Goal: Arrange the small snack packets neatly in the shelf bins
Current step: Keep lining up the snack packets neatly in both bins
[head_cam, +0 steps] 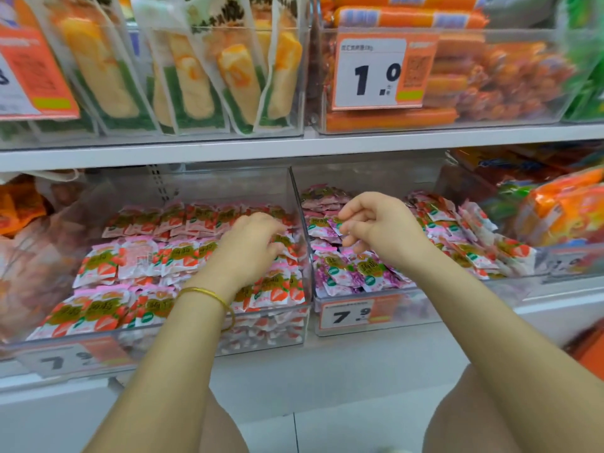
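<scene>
On the lower shelf (pixel 408 351) two clear bins stand side by side, walls touching. The left bin (pixel 228 188) is packed with strawberry snack packets (pixel 140 256), pink and white with red fruit, laid in overlapping rows from its back wall to its front edge. The person's left hand (pixel 251 246) is down inside this bin near its right wall, fingers bent with the tips on the packets; I can't tell whether it grips one or only presses on them. A thin gold bracelet (pixel 212 295) sits on that wrist, above the bin's front edge. The right bin (pixel 369 178) holds purple snack packets (pixel 356 273) in its left half, looser and more jumbled, and red-and-white packets (pixel 457 230) leaning in rows along its right half. The right hand (pixel 379 227) is over the purple ones near the bin's left wall, fingers curled towards a packet at their tips; whether it pinches that packet I can't make out. An orange price tag reading 7.9 (pixel 349 315) is on the right bin's front, and a blurred tag (pixel 65 361) hangs at the left bin's front. To the right lie orange bags (pixel 562 204). On the upper shelf (pixel 294 148) stand green-and-yellow pouches (pixel 196 76), and a bin of orange sausages (pixel 408 18) carrying a 1.0 tag (pixel 376 73).
</scene>
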{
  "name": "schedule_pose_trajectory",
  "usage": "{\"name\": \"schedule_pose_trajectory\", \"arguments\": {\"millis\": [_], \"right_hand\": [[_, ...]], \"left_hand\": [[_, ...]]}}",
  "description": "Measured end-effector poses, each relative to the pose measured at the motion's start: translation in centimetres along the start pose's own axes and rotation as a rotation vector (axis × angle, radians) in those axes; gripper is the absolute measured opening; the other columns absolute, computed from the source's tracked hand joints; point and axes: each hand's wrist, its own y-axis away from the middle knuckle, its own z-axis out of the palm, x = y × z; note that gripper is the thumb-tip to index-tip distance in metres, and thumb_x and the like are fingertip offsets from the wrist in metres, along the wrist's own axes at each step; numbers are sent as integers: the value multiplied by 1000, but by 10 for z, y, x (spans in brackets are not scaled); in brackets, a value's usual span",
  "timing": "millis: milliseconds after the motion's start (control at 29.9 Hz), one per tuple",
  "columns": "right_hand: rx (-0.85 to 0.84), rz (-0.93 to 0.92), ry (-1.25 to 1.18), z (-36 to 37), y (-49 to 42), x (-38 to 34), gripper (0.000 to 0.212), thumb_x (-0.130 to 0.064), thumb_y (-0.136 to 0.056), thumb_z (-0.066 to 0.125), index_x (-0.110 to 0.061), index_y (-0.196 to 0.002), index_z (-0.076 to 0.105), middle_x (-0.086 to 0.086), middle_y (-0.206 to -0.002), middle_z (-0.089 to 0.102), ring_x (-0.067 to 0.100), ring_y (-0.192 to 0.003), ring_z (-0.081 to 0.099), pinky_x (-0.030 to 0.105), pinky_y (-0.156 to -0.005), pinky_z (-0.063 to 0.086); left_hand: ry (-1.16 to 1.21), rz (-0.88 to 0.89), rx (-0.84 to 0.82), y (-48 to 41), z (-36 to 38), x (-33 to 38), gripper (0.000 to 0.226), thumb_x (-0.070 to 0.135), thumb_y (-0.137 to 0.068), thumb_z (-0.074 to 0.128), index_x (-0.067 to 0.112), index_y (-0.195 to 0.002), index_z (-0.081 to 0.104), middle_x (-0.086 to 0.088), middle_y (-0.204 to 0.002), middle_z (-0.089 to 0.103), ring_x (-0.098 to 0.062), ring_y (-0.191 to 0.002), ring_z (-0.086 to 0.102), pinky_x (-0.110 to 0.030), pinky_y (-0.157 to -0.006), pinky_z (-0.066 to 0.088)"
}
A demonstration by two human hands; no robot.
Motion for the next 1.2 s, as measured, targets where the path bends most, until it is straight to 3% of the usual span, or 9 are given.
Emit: {"name": "schedule_pose_trajectory", "arguments": {"millis": [234, 401, 501, 668, 801, 902, 1035, 1102, 1202], "right_hand": [[25, 50, -51, -24, 8, 35, 24, 7, -89, 50, -15, -82, 56, 11, -71, 64, 9, -49, 59, 23, -47, 50], [82, 49, 63, -47, 17, 55, 22, 6, -85, 50, -15, -83, 58, 6, -63, 61, 12, -52, 58, 22, -47, 47], [227, 29, 270, -72, 19, 70, 24, 1, -81, 52, -23, -79, 58, 3, -77, 66, 25, -77, 64, 33, -70, 52], [309, 247, 601, -112, 21, 95, 13, -13, -86, 55, -17, -96, 62, 11, -119, 63, 32, -113, 55, 35, -81, 45], [77, 330, 847, -111, 16, 101, 41, -44, -79, 68, -15, -68, 41, 10, -96, 56, 33, -101, 55, 37, -73, 44], [99, 324, 848, -116, 9, 103, 45, -26, -84, 63, -16, -56, 30, 3, -64, 40, 32, -76, 51, 33, -63, 38], [295, 228, 622, -135, 8, 97, 39, -23, -87, 56, -6, -53, 48, 5, -52, 37, 23, -62, 42, 28, -58, 32], [308, 140, 343, -135, 11, 89, 22, -15, -87, 57, 0, -81, 72, 6, -61, 55, 12, -62, 49, 25, -61, 41], [190, 120, -148, -128, 14, 78, 23, -12, -92, 53, 1, -99, 71, 18, -81, 67, 14, -71, 57, 33, -66, 52]], "left_hand": [[-165, -18, -175, -7, 20, 0, 31, 21, -94, 47, 25, -122, 60, -4, -127, 60, -28, -119, 51, -42, -97, 43], [58, -177, 482, 8, -12, 36, 37, 0, -85, 46, 11, -116, 64, -13, -120, 63, -35, -113, 54, -44, -100, 42], [185, 16, 615, 13, -20, 90, 33, -2, -82, 49, 8, -110, 65, -12, -111, 65, -31, -106, 56, -35, -96, 39], [353, 168, 307, -12, 11, 160, 31, 3, -86, 49, 15, -111, 64, 0, -108, 60, -13, -99, 54, -16, -84, 33], [510, 121, 73, -36, 32, 187, 28, 7, -89, 49, 18, -111, 63, -2, -113, 61, -15, -98, 57, -25, -86, 44], [654, 30, -44, -52, 40, 197, 24, 8, -91, 48, 14, -111, 61, -3, -103, 64, -18, -85, 63, -25, -72, 52], [1096, -201, -320, -59, 47, 210, 18, 14, -99, 42, 2, -105, 53, -19, -107, 59, -26, -87, 66, -34, -75, 58], [1319, -271, -440, -63, 52, 212, 33, 27, -100, 39, 0, -114, 51, -26, -110, 58, -35, -95, 65, -41, -84, 55], [1431, -277, -399, -69, 55, 212, 30, 28, -98, 44, 2, -104, 57, -19, -104, 64, -30, -86, 69, -38, -78, 58]]}}
